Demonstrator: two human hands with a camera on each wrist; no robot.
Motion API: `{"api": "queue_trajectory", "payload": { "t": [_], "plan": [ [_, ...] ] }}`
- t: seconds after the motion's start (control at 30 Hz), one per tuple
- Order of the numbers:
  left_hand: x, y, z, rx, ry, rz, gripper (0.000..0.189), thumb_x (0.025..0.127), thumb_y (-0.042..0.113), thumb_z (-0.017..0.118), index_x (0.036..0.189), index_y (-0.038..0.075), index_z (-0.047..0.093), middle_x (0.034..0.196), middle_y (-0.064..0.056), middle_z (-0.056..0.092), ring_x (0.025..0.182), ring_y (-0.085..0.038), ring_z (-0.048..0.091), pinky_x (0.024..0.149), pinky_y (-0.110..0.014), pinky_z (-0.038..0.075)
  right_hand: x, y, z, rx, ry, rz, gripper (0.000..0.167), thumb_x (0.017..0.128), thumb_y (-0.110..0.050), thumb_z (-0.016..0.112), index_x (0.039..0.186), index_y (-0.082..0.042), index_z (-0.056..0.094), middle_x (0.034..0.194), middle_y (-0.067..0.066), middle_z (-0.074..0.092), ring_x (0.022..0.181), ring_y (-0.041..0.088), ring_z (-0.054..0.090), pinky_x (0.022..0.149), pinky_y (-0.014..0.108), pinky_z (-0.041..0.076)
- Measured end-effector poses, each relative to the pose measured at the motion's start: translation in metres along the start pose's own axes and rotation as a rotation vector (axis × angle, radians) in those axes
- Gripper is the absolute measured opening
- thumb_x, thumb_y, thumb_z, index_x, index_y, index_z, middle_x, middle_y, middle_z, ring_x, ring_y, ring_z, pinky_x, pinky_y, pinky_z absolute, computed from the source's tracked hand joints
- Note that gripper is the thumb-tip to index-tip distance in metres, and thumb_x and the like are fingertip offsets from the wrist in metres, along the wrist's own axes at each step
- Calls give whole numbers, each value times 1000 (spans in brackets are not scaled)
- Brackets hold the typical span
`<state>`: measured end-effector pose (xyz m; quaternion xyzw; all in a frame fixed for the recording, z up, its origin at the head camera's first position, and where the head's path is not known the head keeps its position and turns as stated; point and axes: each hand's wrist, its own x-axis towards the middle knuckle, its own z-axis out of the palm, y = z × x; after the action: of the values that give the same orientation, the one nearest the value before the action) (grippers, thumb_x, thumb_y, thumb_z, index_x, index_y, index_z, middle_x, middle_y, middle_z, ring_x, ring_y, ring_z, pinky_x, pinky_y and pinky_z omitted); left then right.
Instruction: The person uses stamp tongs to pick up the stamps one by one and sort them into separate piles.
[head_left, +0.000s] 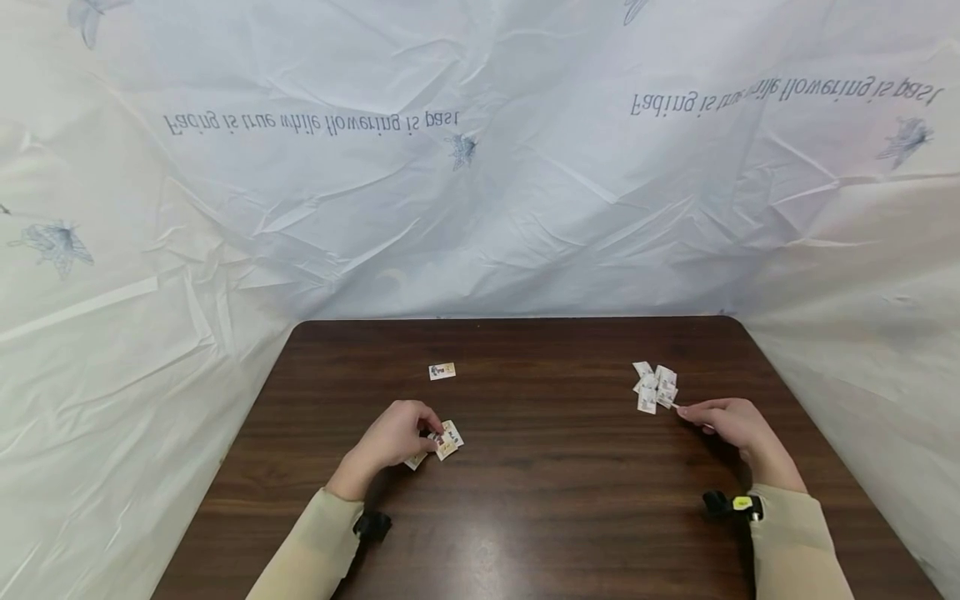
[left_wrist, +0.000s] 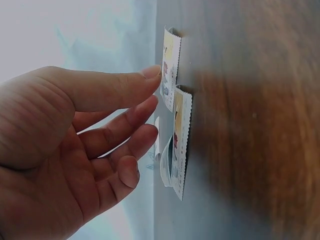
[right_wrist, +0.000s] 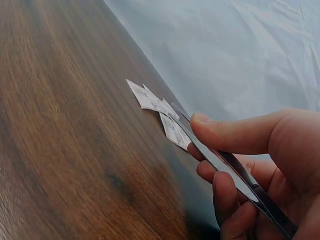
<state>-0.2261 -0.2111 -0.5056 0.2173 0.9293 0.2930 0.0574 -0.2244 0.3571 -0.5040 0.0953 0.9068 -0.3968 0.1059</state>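
- Head view: a dark wood-grain table [head_left: 540,483] stands against a pale wrinkled sheet [head_left: 480,225] printed with flipped lettering and winged figures.
- On the person's left side, the left hand [head_left: 393,435] reaches over a small overlapping group of stamps [head_left: 447,447], its thumb and forefinger close together at them. One lone stamp [head_left: 442,372] lies farther back, apart from that group.
- Toward the right edge of the table, a loose pile of pale stamps [head_left: 647,398] lies fanned and overlapping, and the right hand [head_left: 731,423] is just beside it, fingers drawn together. A black band with a yellow patch [head_left: 742,504] sits at the right cuff.
- Left wrist view: the thumb tip meets the edge of the farther stamp, with the other fingers loosely bent below. Whether the thumb and forefinger pinch that stamp or only touch it, I cannot tell. A nearer stamp with a toothed edge stands out below it, a curved pale piece beside it.
- Right wrist view: the right hand grips metal tweezers [right_wrist: 215,158] between thumb and fingers. Their tips are at the pale stamps; whether they have caught one cannot be made out.
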Motion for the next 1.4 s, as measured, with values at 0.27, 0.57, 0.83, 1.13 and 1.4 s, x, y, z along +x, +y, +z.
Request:
{"api": "queue_trajectory", "payload": {
  "t": [0.27, 0.57, 0.83, 1.13, 1.4],
  "plan": [
    [2, 1, 0, 3, 12, -13, 17, 83, 5, 90, 92, 15, 81, 91, 5, 70, 82, -18, 64, 73, -35, 52, -3, 0, 0, 7, -1, 4, 62, 100, -51, 73, 126, 6, 75, 141, 31, 61, 99, 23, 67, 80, 36, 53],
    [1, 6, 4, 13, -4, -2, 15, 84, 5, 90, 93, 13, 81, 90, 5, 70, 82, -17, 65, 74, -35, 53, -3, -3, 8, 28, 38, 12, 68, 100, -54, 72, 131, 7, 72, 134, 28, 65, 98, 23, 65, 80, 36, 51],
    [1, 5, 6, 32, -10, -25, 11, 87, 9, 88, 93, 15, 81, 89, 6, 69, 77, -8, 60, 72, -33, 53, 0, -20, 25, 79, 44, -32, 66, 103, -50, 71, 135, 8, 68, 107, 8, 72, 92, 18, 62, 76, 33, 50],
    [1, 4, 7, 36, -6, -48, 12, 86, 6, 88, 91, 15, 82, 88, 6, 69, 75, -7, 59, 72, -33, 53, 0, -68, 70, 93, -94, -249, 43, 101, -26, 77, 129, 7, 72, 100, 9, 73, 86, 19, 64, 70, 32, 49],
    [2, 4, 8, 29, -12, -48, 13, 85, 4, 88, 91, 14, 83, 86, 7, 69, 74, -8, 58, 71, -34, 52, -9, -116, 125, 107, -264, -358, 31, 97, -22, 80, 117, 1, 78, 94, 6, 77, 80, 21, 68, 72, 36, 53]
  ]
}}
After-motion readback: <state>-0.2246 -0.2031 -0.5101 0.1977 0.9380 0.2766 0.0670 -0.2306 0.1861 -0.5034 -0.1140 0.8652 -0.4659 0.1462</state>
